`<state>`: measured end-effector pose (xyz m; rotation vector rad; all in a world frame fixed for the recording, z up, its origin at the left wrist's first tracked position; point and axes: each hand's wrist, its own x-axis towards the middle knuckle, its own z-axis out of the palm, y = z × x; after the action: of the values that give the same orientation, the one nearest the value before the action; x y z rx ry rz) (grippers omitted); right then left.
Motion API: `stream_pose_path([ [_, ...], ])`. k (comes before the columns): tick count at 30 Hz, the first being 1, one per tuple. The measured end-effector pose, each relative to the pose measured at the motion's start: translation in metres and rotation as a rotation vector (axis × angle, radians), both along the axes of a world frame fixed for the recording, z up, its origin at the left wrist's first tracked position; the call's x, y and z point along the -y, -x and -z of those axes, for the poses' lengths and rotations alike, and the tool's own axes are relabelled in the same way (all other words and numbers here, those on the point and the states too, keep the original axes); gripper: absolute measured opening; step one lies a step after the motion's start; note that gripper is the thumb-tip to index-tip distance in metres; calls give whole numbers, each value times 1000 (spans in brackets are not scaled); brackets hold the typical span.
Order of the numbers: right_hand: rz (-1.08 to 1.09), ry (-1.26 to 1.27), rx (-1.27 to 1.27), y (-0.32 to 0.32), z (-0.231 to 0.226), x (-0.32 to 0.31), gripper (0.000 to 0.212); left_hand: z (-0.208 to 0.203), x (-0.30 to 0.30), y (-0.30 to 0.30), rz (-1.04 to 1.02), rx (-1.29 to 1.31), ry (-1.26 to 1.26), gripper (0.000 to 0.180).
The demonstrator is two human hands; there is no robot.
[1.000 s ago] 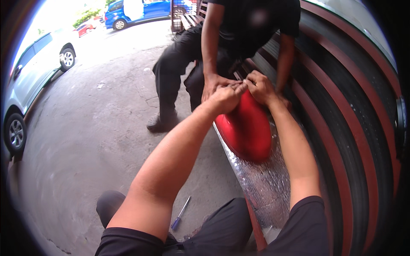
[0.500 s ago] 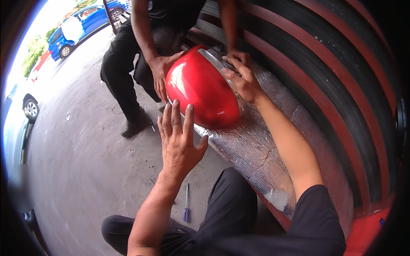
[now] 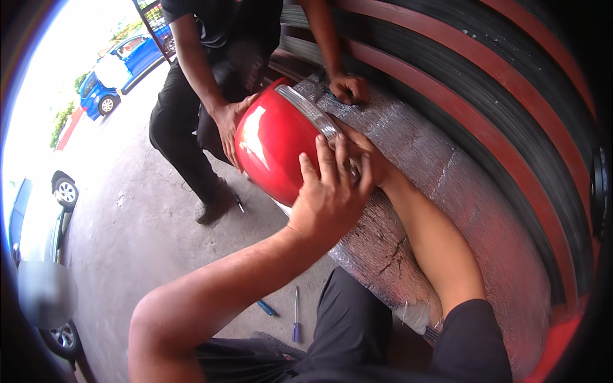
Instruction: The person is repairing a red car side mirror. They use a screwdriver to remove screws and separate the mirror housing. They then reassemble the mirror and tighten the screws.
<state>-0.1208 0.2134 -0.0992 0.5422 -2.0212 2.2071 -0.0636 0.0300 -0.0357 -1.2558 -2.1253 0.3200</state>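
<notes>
Fingers spread and unclenched, the left hand [image 3: 329,201] lay over the near end of a glossy red shell [image 3: 271,147], its fingertips reaching onto the red surface and the clear strip [image 3: 306,108] that ran along the shell's right side. Behind it, the right hand [image 3: 375,159] met the same end from the right; it was largely covered by the left, so whether it was grasping the shell could not be told. The shell was near the left edge of a bench [image 3: 453,198] covered with crinkled silver foil, just in front of a co-worker in dark clothes.

One of the co-worker's hands [image 3: 228,131] was laid against the far left side of the shell, while the other hand [image 3: 349,88], curled, rested on the foil beyond it. A cloudy piece of plastic [image 3: 415,314] lay on the near part of the bench. On the ground by the wearer's knee lay a screwdriver [image 3: 295,330] with a purple handle, and near it a blue-handled tool [image 3: 266,308]. Farther off stood a blue car [image 3: 98,96].
</notes>
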Motion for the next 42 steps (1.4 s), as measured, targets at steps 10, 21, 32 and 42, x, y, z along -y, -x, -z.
stream_pose_path([
  [10,31,-84,89,-8,-10,-2,79,3,0,-9,72,-65,5,47],
  [21,92,-113,2,-14,-20,12,79,-79,14,188,-460,532,-662,34],
  [32,137,-115,-51,-21,-18,11,81,-55,-26,174,-685,474,-746,37],
  [42,191,-190,-55,-19,-21,12,78,-50,-11,182,-607,442,-727,36],
])
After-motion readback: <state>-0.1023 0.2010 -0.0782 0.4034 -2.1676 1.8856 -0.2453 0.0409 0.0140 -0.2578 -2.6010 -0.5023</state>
